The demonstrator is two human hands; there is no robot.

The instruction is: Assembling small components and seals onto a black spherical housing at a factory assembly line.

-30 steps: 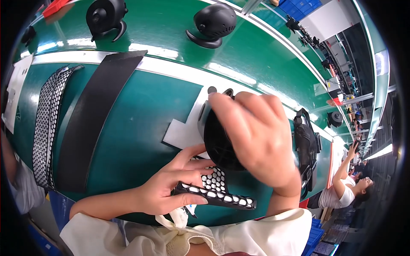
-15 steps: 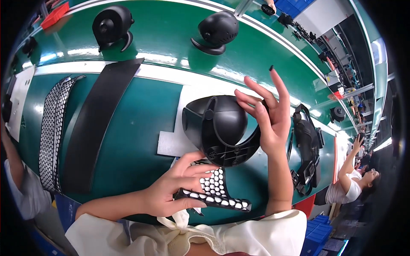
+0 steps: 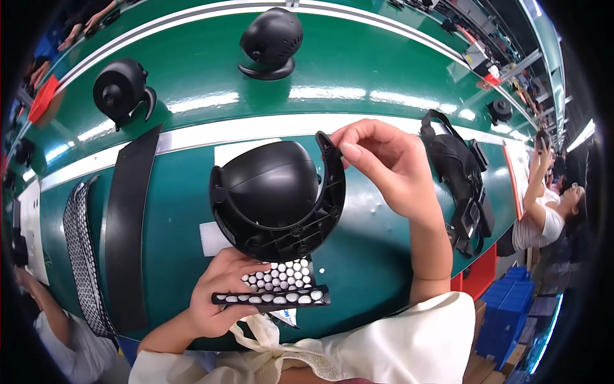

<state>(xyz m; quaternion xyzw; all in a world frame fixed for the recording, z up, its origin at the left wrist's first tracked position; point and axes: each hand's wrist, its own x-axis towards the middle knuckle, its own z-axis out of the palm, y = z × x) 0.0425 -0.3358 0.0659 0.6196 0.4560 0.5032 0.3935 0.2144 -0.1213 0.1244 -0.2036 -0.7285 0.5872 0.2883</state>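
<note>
In front of me is a black rounded device housing [image 3: 268,182], tilted so the ribbed underside of its curved stand [image 3: 294,240] faces me. My right hand [image 3: 393,169] is closed at the stand's upper right tip, thumb and fingertips pinching there. Whether a small piece sits between those fingertips is hidden. My left hand [image 3: 214,294] grips a folded black sheet of round white pads [image 3: 281,278] just below the stand. Its fingers lie against the sheet's face, close under the stand's lower edge.
To the left lie a long black strip [image 3: 131,224] and another sheet of white pads [image 3: 83,256]. Black straps with buckles [image 3: 457,173] lie right. Similar black devices [image 3: 272,41] stand on the green surface beyond the white rail. A person [image 3: 543,205] works at far right.
My right hand has gone from raised, spread fingers to a pinch at the stand's tip. The housing has turned, showing more of the stand's underside. The whole view has shifted.
</note>
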